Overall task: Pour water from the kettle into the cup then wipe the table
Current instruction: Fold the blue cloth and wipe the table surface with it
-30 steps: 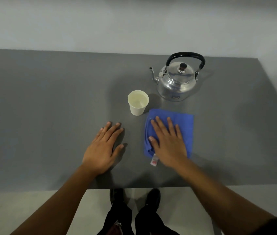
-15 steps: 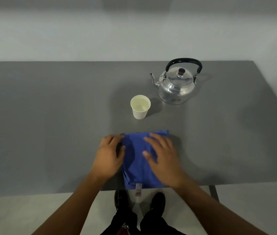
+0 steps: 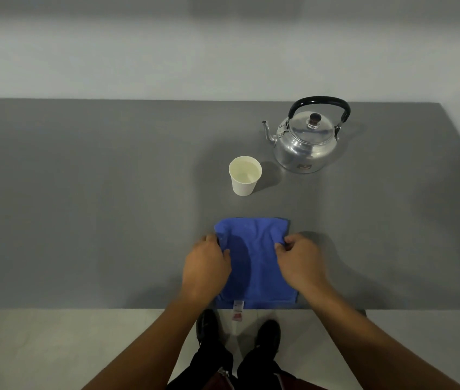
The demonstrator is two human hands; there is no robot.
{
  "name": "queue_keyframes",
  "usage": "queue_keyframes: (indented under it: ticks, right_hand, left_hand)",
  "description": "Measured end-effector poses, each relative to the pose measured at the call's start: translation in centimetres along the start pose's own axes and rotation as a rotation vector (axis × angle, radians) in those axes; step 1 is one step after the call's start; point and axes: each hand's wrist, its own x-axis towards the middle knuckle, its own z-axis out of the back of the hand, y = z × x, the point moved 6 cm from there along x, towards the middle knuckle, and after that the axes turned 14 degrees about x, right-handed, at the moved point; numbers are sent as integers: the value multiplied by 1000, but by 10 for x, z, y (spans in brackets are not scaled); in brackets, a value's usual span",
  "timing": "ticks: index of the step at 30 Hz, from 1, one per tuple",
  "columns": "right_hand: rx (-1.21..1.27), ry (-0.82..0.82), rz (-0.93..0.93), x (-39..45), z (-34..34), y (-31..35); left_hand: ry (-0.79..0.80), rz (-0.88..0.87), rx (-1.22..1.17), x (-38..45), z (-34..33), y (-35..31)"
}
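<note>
Both hands are on the blue microfibre cloth (image 3: pixel 255 260), which lies flat at the near edge of the grey worktop (image 3: pixel 82 206), its white-and-red label (image 3: pixel 238 310) hanging just over that edge. The left hand (image 3: pixel 205 270) has its grip curled shut on the cloth's left edge, fingers tucked under and pinching the fabric. The right hand (image 3: pixel 300 263) does the same on the right edge, thumb and fingertips closed on a small fold of blue. The cloth bunches slightly between the two grips.

Beyond the cloth, well apart from it, the white paper cup (image 3: pixel 245 175) stands upright, water showing inside, close to the brim. Behind it and to the right sits the shiny round metal kettle (image 3: pixel 306 142), upright, black handle arched over the lid, spout pointing left. Kettle and cup stand near each other without touching. Below the worktop edge, black shoes (image 3: pixel 268 334) show on the pale floor.
</note>
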Motion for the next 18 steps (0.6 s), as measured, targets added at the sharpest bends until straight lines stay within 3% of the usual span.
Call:
queue_keyframes:
  ticks: [3, 11, 15, 18]
  right_hand:
    - [14, -24, 19, -2, 0, 4]
    - [281, -5, 132, -11, -14, 35]
    - [428, 43, 217, -16, -37, 71]
    - [480, 99, 277, -18, -60, 98]
  left_hand:
    - [2, 20, -155, -3, 0, -2]
    - [59, 156, -853, -6, 7, 30]
    - [-24, 154, -1040, 1, 30, 67]
    - [-126, 41, -988, 7, 62, 96]
